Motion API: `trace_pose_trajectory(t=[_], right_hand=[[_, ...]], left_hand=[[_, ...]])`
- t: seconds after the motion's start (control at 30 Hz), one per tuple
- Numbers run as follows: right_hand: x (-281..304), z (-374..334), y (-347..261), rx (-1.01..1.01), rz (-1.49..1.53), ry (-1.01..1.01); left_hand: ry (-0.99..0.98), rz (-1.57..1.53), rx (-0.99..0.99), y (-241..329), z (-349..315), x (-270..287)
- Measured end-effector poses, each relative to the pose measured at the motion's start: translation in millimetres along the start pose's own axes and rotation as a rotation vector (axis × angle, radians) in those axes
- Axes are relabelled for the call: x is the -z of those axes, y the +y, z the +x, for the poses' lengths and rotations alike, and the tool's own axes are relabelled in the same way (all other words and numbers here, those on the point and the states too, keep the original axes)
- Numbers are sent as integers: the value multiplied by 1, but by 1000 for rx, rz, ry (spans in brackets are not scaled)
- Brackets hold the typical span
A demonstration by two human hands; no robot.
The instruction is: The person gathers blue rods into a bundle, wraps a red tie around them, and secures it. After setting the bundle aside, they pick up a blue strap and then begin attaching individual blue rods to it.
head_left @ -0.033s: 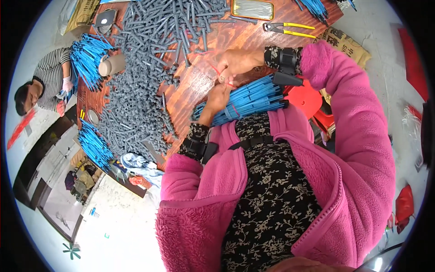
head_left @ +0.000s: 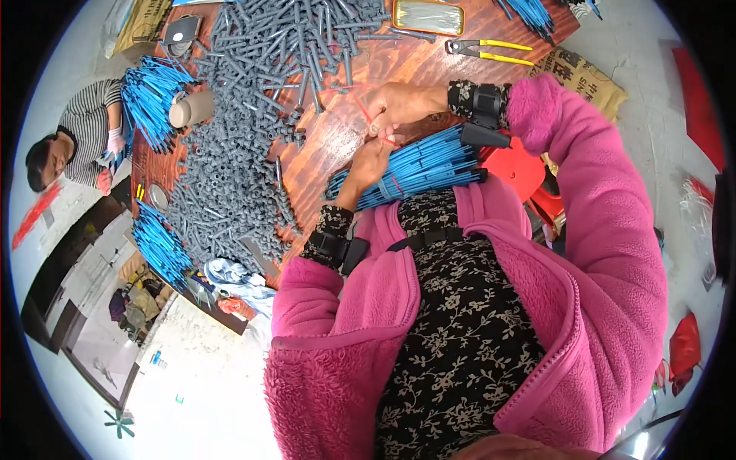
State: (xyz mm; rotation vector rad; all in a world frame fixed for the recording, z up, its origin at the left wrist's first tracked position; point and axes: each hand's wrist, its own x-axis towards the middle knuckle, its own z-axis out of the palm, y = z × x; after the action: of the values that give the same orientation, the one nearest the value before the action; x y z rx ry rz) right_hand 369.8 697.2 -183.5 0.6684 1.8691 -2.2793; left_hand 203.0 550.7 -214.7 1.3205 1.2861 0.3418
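Pinching a red tie (head_left: pixel 362 106), the left hand (head_left: pixel 370 162) and right hand (head_left: pixel 404 106) meet at the far side of a blue bundle (head_left: pixel 431 165), which lies near, against the floral top (head_left: pixel 460 307), presumably for steadiness; gray plugs (head_left: pixel 230 180) are heaped left, probably within easy reach.

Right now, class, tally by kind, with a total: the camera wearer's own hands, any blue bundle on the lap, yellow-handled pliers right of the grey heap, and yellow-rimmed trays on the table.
Own hands: 2, the left hand and right hand
Blue bundle on the lap: 1
Yellow-handled pliers: 1
Yellow-rimmed tray: 1
Total: 5
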Motion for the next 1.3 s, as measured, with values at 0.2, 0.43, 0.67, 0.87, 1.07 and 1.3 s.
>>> trace_pose_trajectory(t=[0.2, 0.43, 0.67, 0.87, 1.07, 1.3], right_hand=[[-47, -47, -12, 44, 225, 272], [-107, -51, -50, 70, 254, 629], [-180, -20, -68, 425, -160, 636], [-187, -32, -72, 386, -837, 355], [-157, -46, -42, 422, -431, 595], [-130, -14, 31, 96, 386, 230]], left_hand=[[-27, -463, -178, 42, -44, 9], [-432, -459, 172, 61, -77, 77], [-712, -568, 293, 14, -49, 134], [-732, -302, 116, 36, -47, 134], [-98, 560, -509, 53, -68, 105], [231, 288, -592, 58, -77, 63]])
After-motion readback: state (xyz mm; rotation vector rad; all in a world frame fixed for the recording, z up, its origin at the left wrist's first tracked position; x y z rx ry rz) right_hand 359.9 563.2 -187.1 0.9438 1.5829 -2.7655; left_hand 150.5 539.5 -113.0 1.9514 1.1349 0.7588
